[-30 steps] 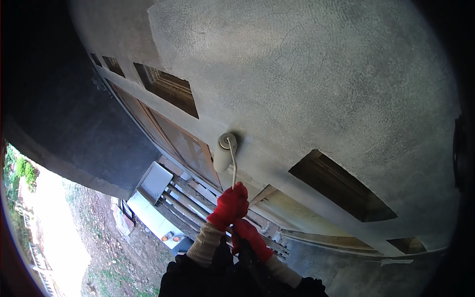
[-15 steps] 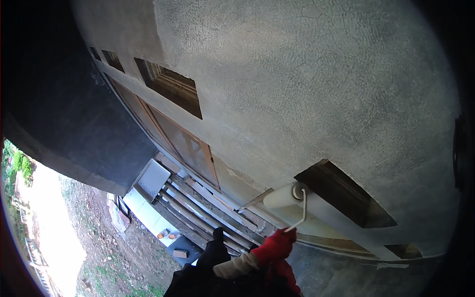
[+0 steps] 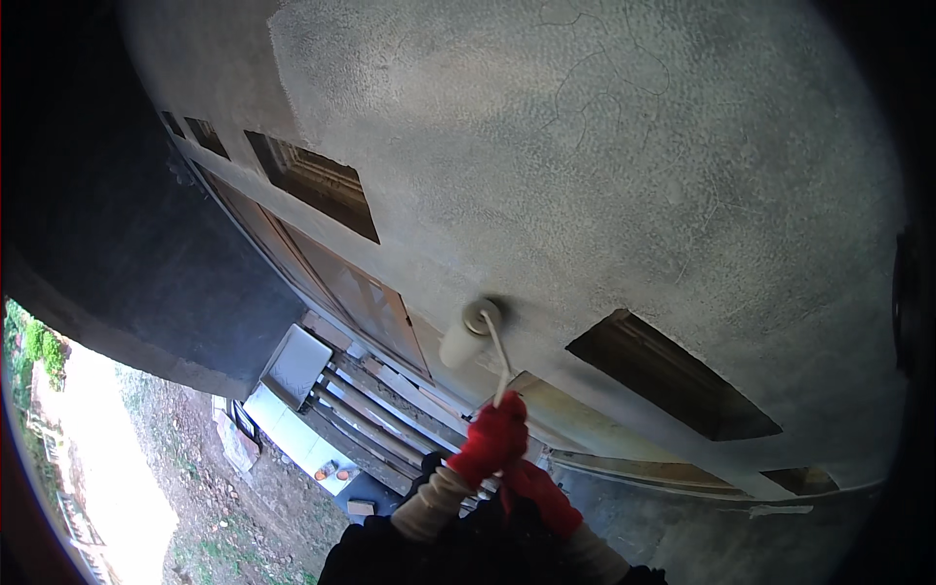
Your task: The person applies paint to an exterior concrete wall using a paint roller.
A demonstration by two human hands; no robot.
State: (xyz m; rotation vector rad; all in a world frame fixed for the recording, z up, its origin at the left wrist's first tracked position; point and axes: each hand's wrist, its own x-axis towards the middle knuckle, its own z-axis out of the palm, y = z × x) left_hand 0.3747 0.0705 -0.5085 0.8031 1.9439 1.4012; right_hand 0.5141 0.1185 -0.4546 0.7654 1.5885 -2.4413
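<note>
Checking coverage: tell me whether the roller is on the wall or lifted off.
On the wall: the paint roller lies against the grey wall.

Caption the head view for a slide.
Two red-gloved hands, left hand above right hand, press a paint roller against a grey rendered wall above the windows.

Dark window openings, stacked planks

Daylight falls evenly on the grey wall, overexposed ground glares lower left, and fisheye edges darken and bend
</note>
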